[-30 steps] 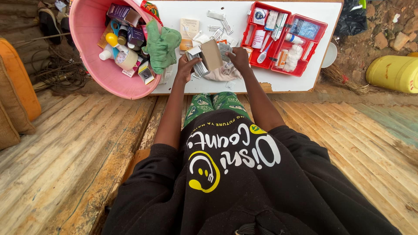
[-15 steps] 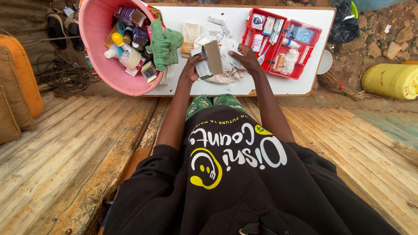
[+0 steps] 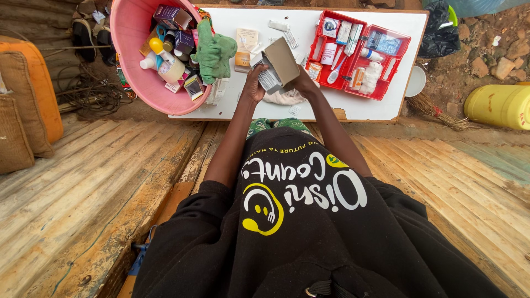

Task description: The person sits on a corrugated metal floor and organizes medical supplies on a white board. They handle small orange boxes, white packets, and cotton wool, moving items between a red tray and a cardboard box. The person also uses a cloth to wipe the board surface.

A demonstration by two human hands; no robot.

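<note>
Small brown carton (image 3: 281,59) now lifted higher off the white bench (image 3: 309,107) than a moment ago, flap open. Left hand (image 3: 255,83) and right hand (image 3: 302,83) both clamped on it, drawing out grey contents. Pink basin (image 3: 132,66) left, red tray (image 3: 381,91) right.

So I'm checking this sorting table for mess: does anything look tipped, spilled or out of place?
Yes. The pink basin hangs tilted over the white table's left edge, crammed with bottles and boxes. A green cloth droops over its rim. Loose packets lie scattered beside it. The red case sits open but orderly.
</note>
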